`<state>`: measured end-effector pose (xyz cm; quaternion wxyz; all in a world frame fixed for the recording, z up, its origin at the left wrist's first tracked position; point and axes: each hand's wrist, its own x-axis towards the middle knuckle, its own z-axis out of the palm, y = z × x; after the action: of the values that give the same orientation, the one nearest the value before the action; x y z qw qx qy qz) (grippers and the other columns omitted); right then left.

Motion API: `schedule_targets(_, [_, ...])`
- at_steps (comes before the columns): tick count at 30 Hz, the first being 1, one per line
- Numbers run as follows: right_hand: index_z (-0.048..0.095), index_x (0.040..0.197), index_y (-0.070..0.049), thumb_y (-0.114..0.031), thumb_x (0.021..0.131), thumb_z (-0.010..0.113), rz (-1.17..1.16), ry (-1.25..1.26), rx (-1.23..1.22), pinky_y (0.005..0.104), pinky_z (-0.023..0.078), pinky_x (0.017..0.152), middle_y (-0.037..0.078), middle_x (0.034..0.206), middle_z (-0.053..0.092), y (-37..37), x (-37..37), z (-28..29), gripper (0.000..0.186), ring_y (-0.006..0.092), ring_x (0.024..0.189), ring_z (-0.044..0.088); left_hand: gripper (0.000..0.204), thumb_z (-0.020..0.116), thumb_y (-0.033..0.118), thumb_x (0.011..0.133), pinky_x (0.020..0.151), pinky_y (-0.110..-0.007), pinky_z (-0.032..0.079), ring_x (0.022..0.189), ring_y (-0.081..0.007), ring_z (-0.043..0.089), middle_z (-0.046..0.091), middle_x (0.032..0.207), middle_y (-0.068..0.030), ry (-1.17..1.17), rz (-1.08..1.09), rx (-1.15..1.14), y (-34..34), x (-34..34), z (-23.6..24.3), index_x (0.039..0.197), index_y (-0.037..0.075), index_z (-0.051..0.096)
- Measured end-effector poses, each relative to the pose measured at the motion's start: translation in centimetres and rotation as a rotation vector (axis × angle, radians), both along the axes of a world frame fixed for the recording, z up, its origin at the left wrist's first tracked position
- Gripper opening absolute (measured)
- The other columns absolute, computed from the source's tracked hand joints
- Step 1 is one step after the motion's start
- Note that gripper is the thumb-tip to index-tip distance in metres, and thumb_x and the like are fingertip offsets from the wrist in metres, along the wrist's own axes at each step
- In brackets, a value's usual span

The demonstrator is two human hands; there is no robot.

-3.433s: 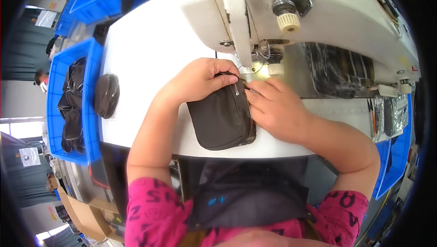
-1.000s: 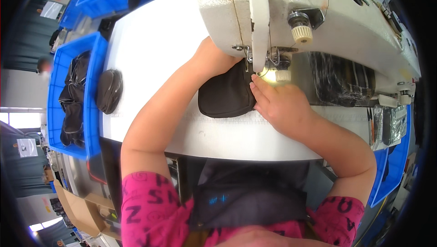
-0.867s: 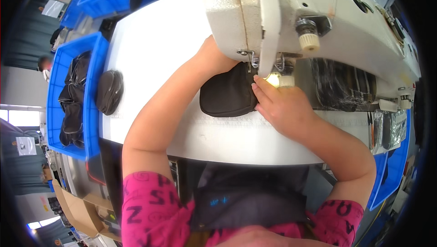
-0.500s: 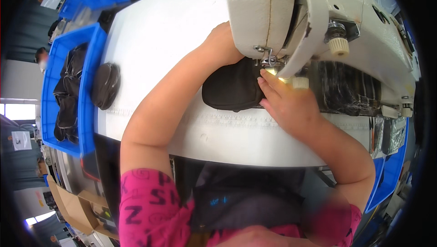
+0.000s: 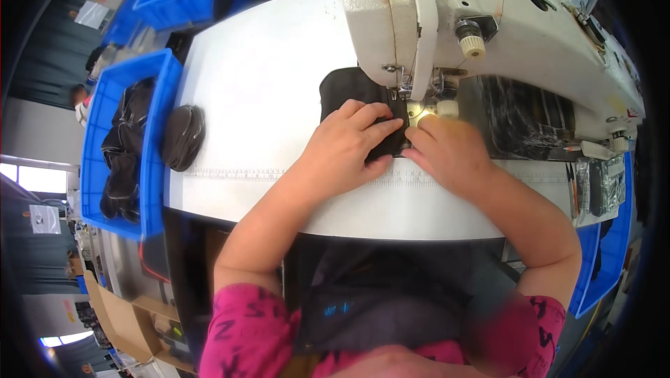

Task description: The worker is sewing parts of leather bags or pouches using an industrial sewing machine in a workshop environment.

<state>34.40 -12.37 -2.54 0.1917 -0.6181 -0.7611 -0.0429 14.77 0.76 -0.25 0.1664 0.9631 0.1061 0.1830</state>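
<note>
A black fabric pouch piece [image 5: 347, 87] lies on the white sewing table, its right edge at the needle and presser foot [image 5: 405, 91] of a cream sewing machine [image 5: 380, 26]. My left hand [image 5: 347, 146] rests over the near part of the piece, its fingers on top and the thumb by the near edge, gripping it. Close beside it, my right hand [image 5: 452, 153] pinches the piece's near right edge, just below the lit needle area. Part of the piece is hidden under my fingers.
Left of the table stands a blue bin [image 5: 152, 186] with black pouches in it. Another dark pouch [image 5: 183, 138] lies against it on the table. Plastic-wrapped black material [image 5: 527, 116] sits under the machine arm. A printed ruler strip [image 5: 269, 176] runs along the table.
My left hand has come from the far side of the black piece, by the machine head, to its near side. My right hand stays near the needle. The whole view has shifted a little.
</note>
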Motion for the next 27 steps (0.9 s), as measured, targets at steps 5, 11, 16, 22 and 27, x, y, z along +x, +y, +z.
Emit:
schedule_targets(5, [0.072,0.108,-0.008,-0.026,0.085,0.077,0.100,0.015,0.012,0.0372,0.053,0.063,0.004,0.086,0.057,-0.7,0.0,-0.5,0.030,0.0211,0.075,0.065,0.050,0.078,0.012,0.076,0.091,-0.039,0.056,0.107,-0.0296,0.062,0.064,0.130,-0.0094,0.037,-0.012,-0.021,0.2,0.0,-0.4,0.125,0.008,0.071])
schedule_targets(11, [0.073,0.112,-0.007,-0.025,0.084,0.078,0.101,0.014,0.001,0.0371,0.053,0.062,0.004,0.085,0.056,-0.3,-0.3,-0.3,0.034,0.0211,0.075,0.064,0.046,0.077,0.008,0.074,0.088,-0.038,0.058,0.102,-0.0291,0.066,0.066,0.125,-0.0092,0.018,-0.006,0.014,0.7,-0.1,-0.2,0.120,0.007,0.073])
schedule_targets(16, [0.073,0.110,-0.007,-0.025,0.082,0.079,0.110,0.048,0.001,0.0372,0.052,0.062,0.004,0.085,0.055,-0.3,-0.1,-0.2,0.034,0.0211,0.074,0.064,0.039,0.076,0.007,0.075,0.084,-0.038,0.059,0.099,-0.0285,0.069,0.069,0.119,-0.0086,0.062,-0.033,0.036,1.3,1.0,1.1,0.113,0.006,0.075])
schedule_targets(22, [0.072,0.106,-0.005,-0.023,0.080,0.080,0.140,0.067,-0.012,0.0381,0.053,0.063,0.005,0.085,0.055,-0.3,-0.1,0.0,0.033,0.0219,0.076,0.064,0.035,0.075,0.008,0.077,0.085,-0.037,0.059,0.102,-0.0281,0.069,0.070,0.117,-0.0087,0.088,0.006,-0.004,0.2,1.0,0.1,0.111,0.005,0.075])
schedule_targets(27, [0.072,0.106,-0.005,-0.022,0.079,0.081,0.149,0.092,-0.021,0.0385,0.053,0.065,0.005,0.086,0.055,-0.4,-0.1,0.1,0.034,0.0225,0.077,0.063,0.034,0.076,0.009,0.077,0.086,-0.037,0.059,0.102,-0.0281,0.069,0.070,0.117,-0.0087,0.068,0.018,-0.017,0.4,1.1,0.1,0.111,0.004,0.075])
